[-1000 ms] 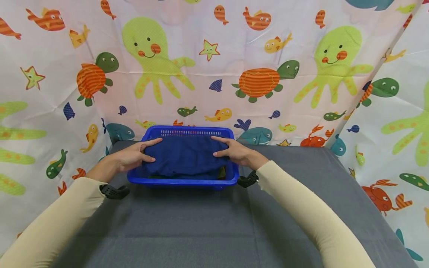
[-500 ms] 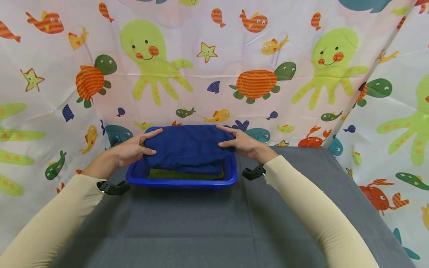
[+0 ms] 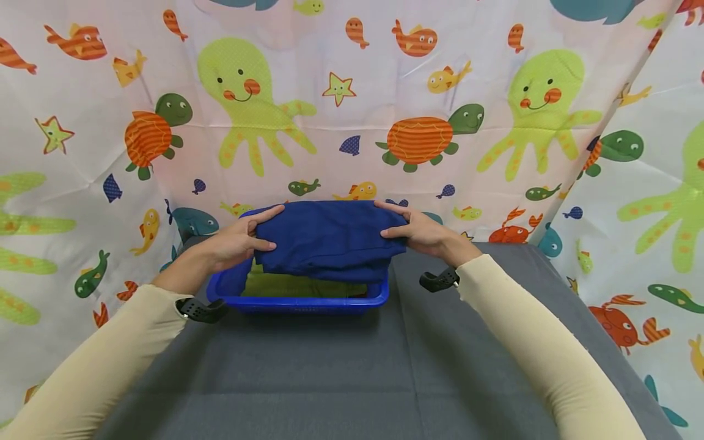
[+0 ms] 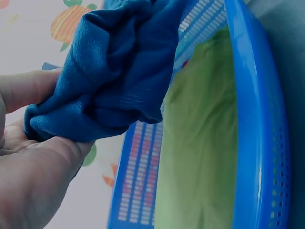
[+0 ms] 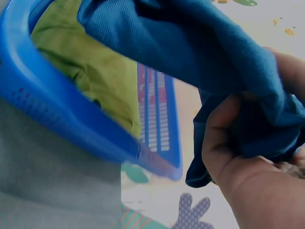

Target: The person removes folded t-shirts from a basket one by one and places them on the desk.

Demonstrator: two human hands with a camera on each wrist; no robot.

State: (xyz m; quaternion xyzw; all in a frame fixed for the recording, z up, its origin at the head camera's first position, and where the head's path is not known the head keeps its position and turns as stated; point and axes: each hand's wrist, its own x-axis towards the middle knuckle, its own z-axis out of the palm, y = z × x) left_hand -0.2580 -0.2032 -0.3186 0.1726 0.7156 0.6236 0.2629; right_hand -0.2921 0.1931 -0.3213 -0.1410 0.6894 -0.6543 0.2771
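A folded navy blue cloth [image 3: 330, 235] hangs between both hands, raised above a blue plastic basket [image 3: 308, 304]. My left hand [image 3: 233, 246] grips the cloth's left end, thumb in front; in the left wrist view the fabric bunches between thumb and fingers. At the opposite end, my right hand [image 3: 426, 233] pinches the cloth in the same way, and its thumb presses into a fold in the right wrist view. Inside the basket lies an olive green cloth [image 4: 200, 143], partly hidden by the blue one in the head view.
The basket stands on a grey covered table [image 3: 308, 360], close to a white curtain [image 3: 341, 165] printed with sea animals. Another curtain side closes in on the right. Each wrist wears a black strap [image 3: 203, 310].
Both hands have lifted the blue cloth up out of the basket and shifted it to the right. More of the green cloth beneath has come into view.
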